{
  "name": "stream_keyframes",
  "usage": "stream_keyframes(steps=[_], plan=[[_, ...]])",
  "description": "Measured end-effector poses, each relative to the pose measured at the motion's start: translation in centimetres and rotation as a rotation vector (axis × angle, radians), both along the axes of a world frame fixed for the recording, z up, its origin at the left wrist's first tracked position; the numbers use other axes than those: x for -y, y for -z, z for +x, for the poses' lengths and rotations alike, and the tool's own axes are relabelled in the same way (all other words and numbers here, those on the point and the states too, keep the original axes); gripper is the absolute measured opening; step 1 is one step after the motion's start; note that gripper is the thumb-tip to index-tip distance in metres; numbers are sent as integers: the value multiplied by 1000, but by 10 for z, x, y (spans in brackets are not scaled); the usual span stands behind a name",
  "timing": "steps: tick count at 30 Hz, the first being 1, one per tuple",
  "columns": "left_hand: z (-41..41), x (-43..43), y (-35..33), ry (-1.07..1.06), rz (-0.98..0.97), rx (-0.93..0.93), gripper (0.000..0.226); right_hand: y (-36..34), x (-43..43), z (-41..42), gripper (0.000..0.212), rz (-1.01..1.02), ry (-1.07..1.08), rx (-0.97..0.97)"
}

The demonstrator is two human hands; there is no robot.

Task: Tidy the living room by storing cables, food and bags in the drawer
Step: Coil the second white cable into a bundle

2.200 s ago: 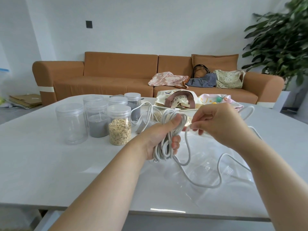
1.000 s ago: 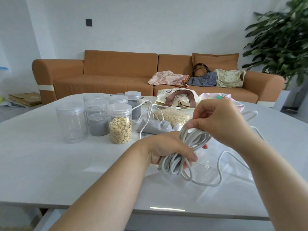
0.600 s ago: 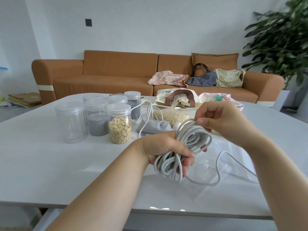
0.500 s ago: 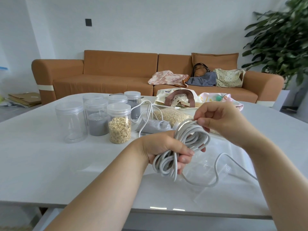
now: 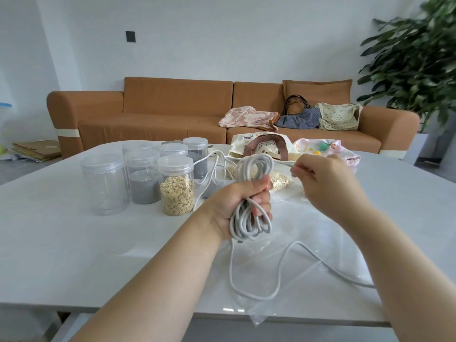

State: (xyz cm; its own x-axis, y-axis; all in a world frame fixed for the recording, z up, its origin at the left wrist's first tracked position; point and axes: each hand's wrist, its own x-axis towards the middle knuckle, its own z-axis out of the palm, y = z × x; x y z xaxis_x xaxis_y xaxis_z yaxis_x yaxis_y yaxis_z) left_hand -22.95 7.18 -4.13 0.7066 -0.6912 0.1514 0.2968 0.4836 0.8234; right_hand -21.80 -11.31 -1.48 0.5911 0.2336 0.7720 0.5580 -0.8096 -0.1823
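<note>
A white-walled living room holds a long orange sofa (image 5: 172,114) along the far wall, a leafy green plant (image 5: 414,53) at the right and a stack of flattened cardboard (image 5: 37,149) on the floor at the left. Three bags lie on the sofa's right seat: a pink floral bag (image 5: 246,118), a dark blue bag (image 5: 298,119) and a cream dotted bag (image 5: 339,116).

In front stands a glossy white desk (image 5: 61,230). On its left part is a cluster of clear lidded jars: an empty jar (image 5: 103,183) nearest the left, a jar of grey grains (image 5: 143,178) beside it, and a jar of oats (image 5: 176,185) just right of that, with more jars behind. Further back lie a cream tote bag with brown handles (image 5: 264,146) and a pink patterned bag (image 5: 323,148), and near them a clear bag of oats (image 5: 281,180) flat on the desk.

The left hand (image 5: 237,203) is closed in a fist round the middle of a coiled grey-white cable (image 5: 254,169), held upright above the desk, with loops standing up over the fingers and more loops hanging below the palm. The cable's loose tail drops from the bundle, curves across the desk near the front edge and runs off to the right under the right forearm. The right hand (image 5: 320,183) hovers just right of the coil, fingers curled in loosely; a thin pale strand shows at its fingertips, but I cannot tell whether it pinches it. A crumpled clear plastic bag (image 5: 256,319) lies on the desk under the cable tail, its corner overhanging the front edge.
</note>
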Motion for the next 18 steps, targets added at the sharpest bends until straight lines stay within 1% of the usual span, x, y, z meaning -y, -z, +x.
stream_keyframes(steps=[2,4,6,8,10,12,14,15,16,18], plan=[[1,1,-1,-65,-80,-22,36,-3,-1,-1,23,-69,57,99],[2,0,-2,-101,-146,-25,36,-4,-5,-2,19,-132,107,160],[1,-1,-3,-108,-196,18,29,-3,-7,-2,16,-171,137,176],[-1,-2,-5,-171,-236,41,26,-1,-6,0,19,-172,123,148],[-4,-2,-7,-314,-209,17,28,1,-7,1,24,-101,62,62],[-5,-1,-8,-431,-180,-14,27,0,-10,-2,21,27,-25,-84],[-5,1,-10,-476,-166,-60,29,-2,-14,-6,17,137,-93,-182],[-4,1,-10,-500,-154,-85,31,-4,-15,-8,19,181,-119,-222],[-4,2,-10,-528,-139,-100,31,-5,-15,-9,22,217,-141,-272],[-3,4,-11,-572,-125,-87,19,-8,-16,-13,25,281,-197,-385]])
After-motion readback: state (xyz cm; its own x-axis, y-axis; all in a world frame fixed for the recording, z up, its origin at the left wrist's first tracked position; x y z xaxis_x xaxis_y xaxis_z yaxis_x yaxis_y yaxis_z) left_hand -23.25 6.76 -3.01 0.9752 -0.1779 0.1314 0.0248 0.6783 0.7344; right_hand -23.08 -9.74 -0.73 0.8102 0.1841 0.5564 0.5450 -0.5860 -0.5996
